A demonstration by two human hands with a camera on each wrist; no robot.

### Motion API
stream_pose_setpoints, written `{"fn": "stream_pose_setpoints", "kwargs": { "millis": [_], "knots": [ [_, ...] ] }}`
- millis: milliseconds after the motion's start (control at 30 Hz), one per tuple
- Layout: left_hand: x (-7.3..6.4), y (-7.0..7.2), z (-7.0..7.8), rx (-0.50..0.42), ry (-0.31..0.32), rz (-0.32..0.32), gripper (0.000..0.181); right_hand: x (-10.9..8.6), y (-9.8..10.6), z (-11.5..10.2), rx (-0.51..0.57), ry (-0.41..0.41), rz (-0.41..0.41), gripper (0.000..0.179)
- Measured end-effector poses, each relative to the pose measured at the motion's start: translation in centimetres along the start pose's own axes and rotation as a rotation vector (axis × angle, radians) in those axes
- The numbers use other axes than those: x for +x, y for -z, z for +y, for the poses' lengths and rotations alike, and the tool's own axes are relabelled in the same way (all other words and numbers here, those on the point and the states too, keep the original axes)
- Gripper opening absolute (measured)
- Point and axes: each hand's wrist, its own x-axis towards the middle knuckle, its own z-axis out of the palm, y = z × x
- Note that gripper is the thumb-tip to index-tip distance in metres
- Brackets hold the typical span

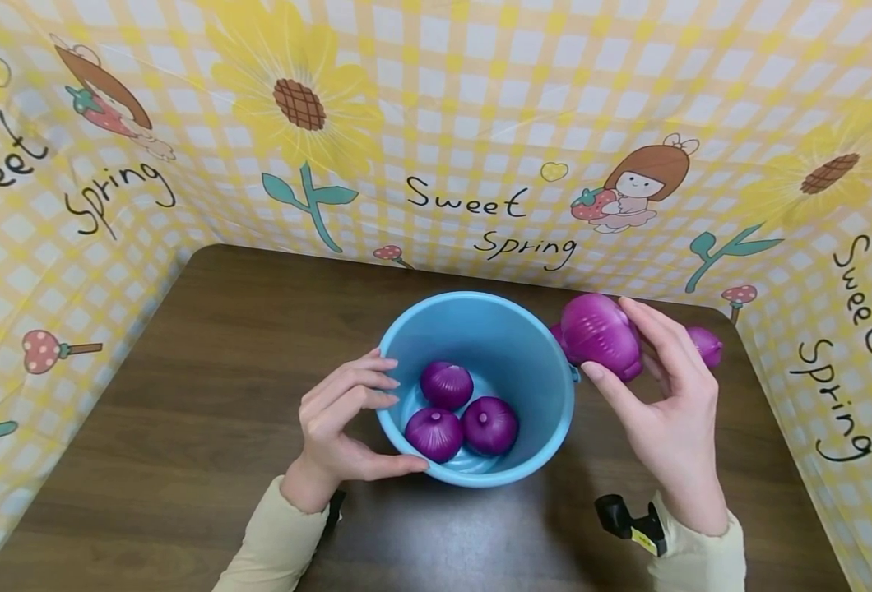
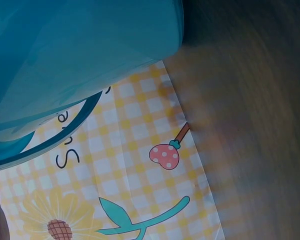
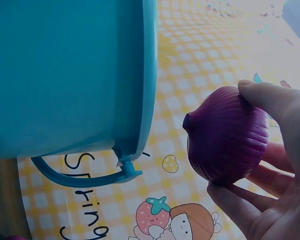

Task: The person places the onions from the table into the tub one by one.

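Blue bucket point(image 1: 480, 386) stands near the middle of the brown table point(image 1: 184, 395), a little toward the back edge. Three purple onions point(image 1: 461, 411) lie in its bottom, touching one another.

Left hand point(image 1: 343, 427) rests against the bucket's left wall, thumb along the near rim and fingers curled loosely toward the side, apparently to steady the bucket. How firmly it grips I cannot tell; the left wrist view shows only blurred blue wall and cloth.

Right hand point(image 1: 665, 411) holds a fourth onion point(image 1: 600, 335) just outside the bucket's right rim, raised off the table. Fingers wrap over the far side, thumb presses underneath, a closed hold round the bulb. In the right wrist view the onion point(image 3: 227, 134) sits apart from the bucket wall point(image 3: 65, 75), its tip pointing toward the rim, with the bucket handle point(image 3: 80, 175) hanging down below. Palm is turned inward to the bucket, wrist bent, forearm coming up from the front right edge.

One more onion point(image 1: 705, 345) lies on the table behind the right hand, toward the back right corner (partly hidden by fingers).

Yellow checked cloth point(image 1: 480, 123) with sunflowers stands round the back and sides.
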Motion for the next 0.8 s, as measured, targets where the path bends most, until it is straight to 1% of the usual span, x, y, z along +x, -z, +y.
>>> {"fn": "stream_pose_setpoints", "kwargs": {
  "millis": [333,500,800],
  "knots": [
    [-0.1,0.1,0.0,0.0,0.001,-0.001,0.065,0.1,-0.6,-1.6,0.029,0.013,-0.031,0.073],
    [0.1,0.0,0.1,0.001,0.005,0.0,0.066,0.0,-0.7,-1.8,0.041,0.023,-0.053,0.073],
    [0.3,0.0,0.1,0.007,0.005,-0.002,0.066,0.0,-1.2,-1.9,0.086,0.057,-0.059,0.069]
  ]
}}
